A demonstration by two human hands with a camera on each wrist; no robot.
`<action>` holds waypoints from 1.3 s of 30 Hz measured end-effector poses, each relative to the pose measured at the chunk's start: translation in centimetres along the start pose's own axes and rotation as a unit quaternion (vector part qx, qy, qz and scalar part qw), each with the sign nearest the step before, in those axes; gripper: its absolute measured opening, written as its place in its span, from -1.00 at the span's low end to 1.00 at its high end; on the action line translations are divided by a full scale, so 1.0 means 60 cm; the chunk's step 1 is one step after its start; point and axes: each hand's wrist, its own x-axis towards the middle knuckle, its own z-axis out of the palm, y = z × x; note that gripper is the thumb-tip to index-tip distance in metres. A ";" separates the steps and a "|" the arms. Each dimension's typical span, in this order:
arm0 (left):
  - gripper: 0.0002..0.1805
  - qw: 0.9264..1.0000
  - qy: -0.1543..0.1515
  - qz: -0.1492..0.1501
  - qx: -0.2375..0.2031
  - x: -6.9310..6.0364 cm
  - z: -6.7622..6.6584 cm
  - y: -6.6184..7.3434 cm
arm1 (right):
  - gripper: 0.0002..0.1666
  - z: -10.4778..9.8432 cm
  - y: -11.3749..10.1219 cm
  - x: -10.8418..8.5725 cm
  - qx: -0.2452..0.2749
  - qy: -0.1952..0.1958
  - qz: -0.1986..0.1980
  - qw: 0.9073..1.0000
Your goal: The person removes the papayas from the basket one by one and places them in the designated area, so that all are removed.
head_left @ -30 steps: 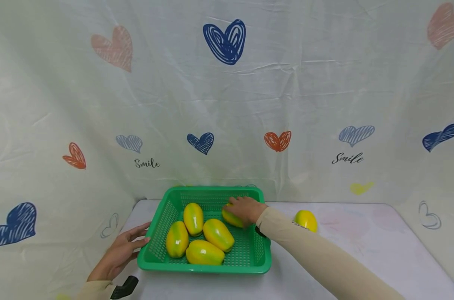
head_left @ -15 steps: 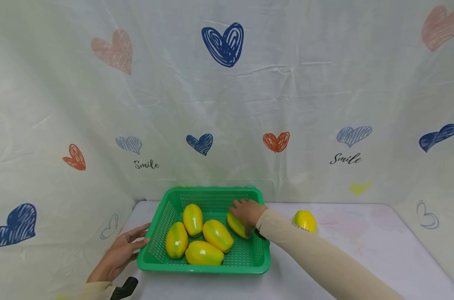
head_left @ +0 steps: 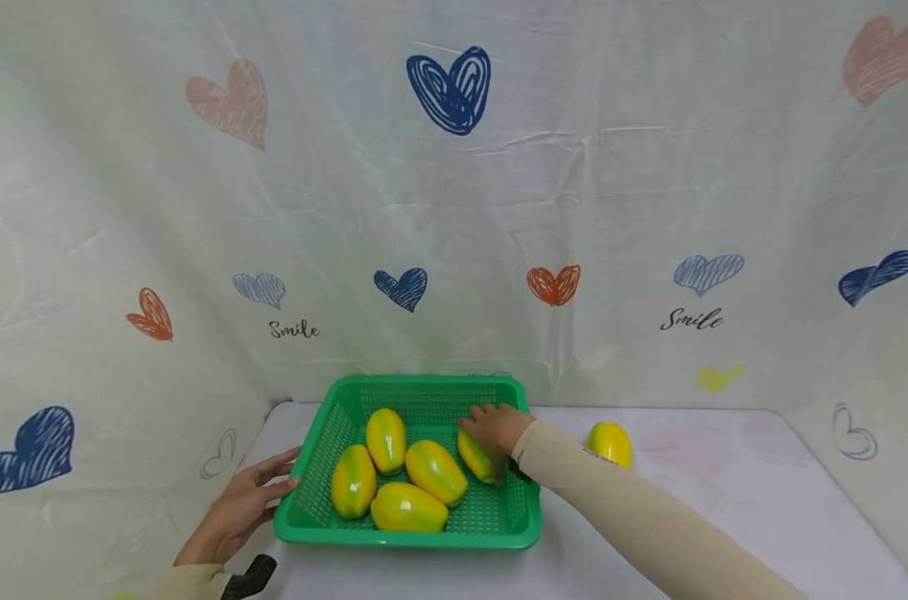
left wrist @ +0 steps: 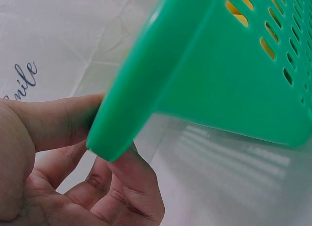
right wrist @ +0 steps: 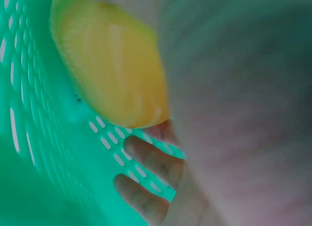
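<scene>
From here, the left hand (head_left: 238,506) pinches the green basket's rim (head_left: 284,525), fingertips partly lost behind it. The right hand (head_left: 496,431) half covers a yellow fruit (head_left: 472,457) inside; whether it grips, I can't tell. To that hand's right, a sleeve (head_left: 641,508) partly hides another fruit (head_left: 609,442).

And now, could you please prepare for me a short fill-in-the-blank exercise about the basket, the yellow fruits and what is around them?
1. In the head view, the green basket has ____ yellow fruits inside.
2. One more fruit lies outside, on the basket's ____ side in that view.
3. The grip at the basket's rim is the person's ____ one.
4. On the white backdrop, the word printed twice is "____".

Missing words: five; right; left; Smile.
</scene>
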 end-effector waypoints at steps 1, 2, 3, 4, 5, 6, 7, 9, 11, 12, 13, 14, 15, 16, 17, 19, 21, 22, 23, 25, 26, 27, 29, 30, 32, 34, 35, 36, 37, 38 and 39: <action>-0.27 1.000 -0.001 0.000 -0.001 0.000 0.000 0.000 | 0.27 0.000 0.000 0.000 0.009 -0.001 0.000 1.000; -0.27 1.000 -0.001 -0.001 -0.001 0.001 0.000 0.000 | 0.25 0.000 0.001 -0.001 0.019 -0.002 0.000 1.000; -0.27 1.000 -0.002 -0.001 -0.001 0.001 -0.001 0.000 | 0.23 0.000 0.001 -0.001 0.028 -0.004 0.000 1.000; -0.27 1.000 -0.003 -0.002 -0.002 0.001 -0.001 0.000 | 0.21 0.000 0.001 -0.001 0.037 -0.006 -0.001 0.999; -0.27 1.000 -0.003 -0.003 -0.002 0.001 -0.001 0.000 | 0.20 0.000 0.002 0.000 0.047 -0.009 -0.003 0.999; -0.27 1.000 -0.004 -0.004 -0.003 0.001 -0.001 0.000 | 0.19 0.000 0.002 0.000 0.054 -0.011 -0.004 0.998; -0.27 1.000 -0.004 -0.004 -0.003 0.002 -0.001 0.000 | 0.17 0.001 0.002 0.000 0.059 -0.011 -0.006 0.998; -0.27 1.000 -0.005 -0.005 -0.003 0.002 -0.001 0.000 | 0.15 0.000 0.002 0.000 0.063 -0.011 -0.011 0.998; -0.27 1.000 -0.005 -0.005 -0.003 0.002 0.000 0.000 | 0.12 0.001 0.003 -0.001 0.066 -0.008 -0.018 0.998; -0.27 1.000 -0.005 -0.006 -0.002 0.003 0.000 0.000 | 0.11 0.001 0.004 -0.002 0.070 -0.005 -0.022 0.997; -0.27 1.000 -0.006 -0.006 -0.002 0.003 0.001 0.000 | 0.10 0.002 0.005 -0.002 0.071 -0.001 -0.025 0.997; -0.27 1.000 -0.006 -0.006 -0.002 0.003 0.001 -0.001 | 0.11 0.001 0.006 -0.003 0.075 0.004 -0.029 0.997; -0.27 1.000 -0.006 -0.006 -0.002 0.003 0.001 -0.001 | 0.11 0.000 0.008 -0.005 0.076 0.011 -0.034 0.996; -0.27 1.000 -0.007 -0.006 -0.002 0.003 0.001 -0.001 | 0.11 0.000 0.010 -0.006 0.076 0.021 -0.038 0.996; -0.26 1.000 -0.007 -0.006 -0.001 0.003 0.001 -0.001 | 0.12 -0.001 0.013 -0.008 0.075 0.032 -0.043 0.996; -0.26 1.000 -0.007 -0.006 0.000 0.003 0.000 -0.001 | 0.12 -0.002 0.018 -0.012 0.069 0.057 -0.052 0.995; -0.26 1.000 -0.008 -0.005 0.001 0.003 -0.001 -0.001 | 0.13 -0.004 0.025 -0.018 0.069 0.085 -0.061 0.992; -0.25 1.000 -0.009 -0.004 0.001 0.002 -0.001 -0.001 | 0.13 -0.005 0.029 -0.022 0.072 0.099 -0.065 0.990; -0.25 1.000 -0.009 -0.003 0.001 0.002 -0.002 0.000 | 0.14 -0.007 0.032 -0.026 0.075 0.111 -0.069 0.989; -0.25 1.000 -0.010 -0.002 0.001 0.003 -0.002 0.001 | 0.17 -0.009 0.037 -0.037 0.085 0.136 -0.081 0.984; -0.25 1.000 -0.010 -0.002 0.002 0.003 -0.002 0.001 | 0.18 -0.010 0.040 -0.043 0.090 0.149 -0.088 0.981; -0.25 1.000 -0.010 -0.002 0.002 0.003 -0.002 0.001 | 0.18 -0.010 0.042 -0.050 0.090 0.164 -0.095 0.978; -0.24 1.000 -0.010 -0.002 0.002 0.004 -0.002 0.001 | 0.19 -0.010 0.044 -0.062 0.085 0.193 -0.108 0.971; -0.24 1.000 -0.010 -0.001 0.003 0.004 -0.002 0.001 | 0.20 -0.008 0.045 -0.068 0.083 0.209 -0.114 0.968; -0.25 1.000 -0.011 -0.001 0.003 0.005 -0.002 0.001 | 0.21 -0.004 0.044 -0.078 0.073 0.240 -0.125 0.960; -0.25 1.000 -0.012 -0.001 0.003 0.005 -0.002 0.000 | 0.22 0.001 0.044 -0.087 0.064 0.263 -0.133 0.953; -0.25 1.000 -0.013 -0.001 0.003 0.004 -0.002 -0.001 | 0.23 0.003 0.043 -0.091 0.062 0.275 -0.137 0.950; -0.25 1.000 -0.013 0.000 0.003 0.004 -0.002 -0.001 | 0.23 0.006 0.043 -0.094 0.058 0.285 -0.140 0.947; -0.25 1.000 -0.013 0.000 0.003 0.004 -0.003 -0.001 | 0.22 0.008 0.043 -0.098 0.055 0.295 -0.143 0.943; -0.25 1.000 -0.013 0.000 0.003 0.003 -0.003 -0.001 | 0.22 0.011 0.043 -0.102 0.054 0.303 -0.145 0.940; -0.24 1.000 -0.013 0.000 0.003 0.003 -0.003 -0.001 | 0.22 0.013 0.043 -0.106 0.055 0.310 -0.147 0.938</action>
